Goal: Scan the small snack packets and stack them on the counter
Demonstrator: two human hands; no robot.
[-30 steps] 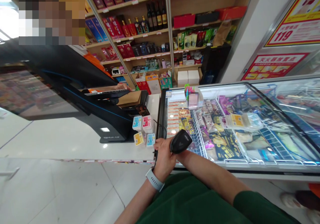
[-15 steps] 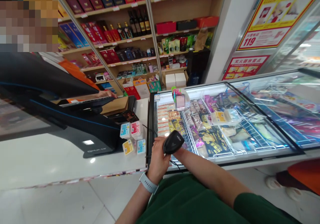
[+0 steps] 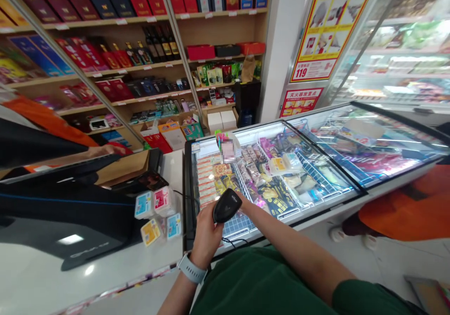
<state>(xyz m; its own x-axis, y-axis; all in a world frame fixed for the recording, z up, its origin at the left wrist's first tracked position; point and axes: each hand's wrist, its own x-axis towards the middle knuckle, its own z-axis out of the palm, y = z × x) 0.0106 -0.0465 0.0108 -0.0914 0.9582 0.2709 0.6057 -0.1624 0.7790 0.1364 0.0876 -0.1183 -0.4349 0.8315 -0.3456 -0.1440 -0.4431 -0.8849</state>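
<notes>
**Scanner gripped at the freezer's corner**

The back wall is filled by wooden shelves (image 3: 140, 62) of boxed and bottled goods, with a red and yellow poster (image 3: 326, 24) hung on the white pillar beside them. Much of the right half is taken up by a chest freezer (image 3: 316, 216). Its packets are sorted into wire baskets under a sliding glass lid (image 3: 351, 132), presumably so that they can be seen without the chest being opened. A glossy white counter (image 3: 31, 277) is butted against the freezer's left end, and a black till terminal (image 3: 70, 212) is stood on it. Orange clothing of another person (image 3: 404, 212) is seen beyond the freezer's front edge.

Four small coloured packs (image 3: 154, 212) are laid together just beside the terminal, near the counter's edge.

A black barcode scanner (image 3: 227, 206) is held above the freezer's near left corner. The left hand (image 3: 206, 233), with a pale watch (image 3: 191, 269) worn at the wrist, is closed round the scanner's grip. The head is turned away from the body, and a thin cable (image 3: 232, 243) is trailed below it, which probably keeps the scanner near the till. The right forearm (image 3: 281, 244) is crossed in towards the scanner, but the right hand is hidden behind it, so its state cannot be told.
</notes>
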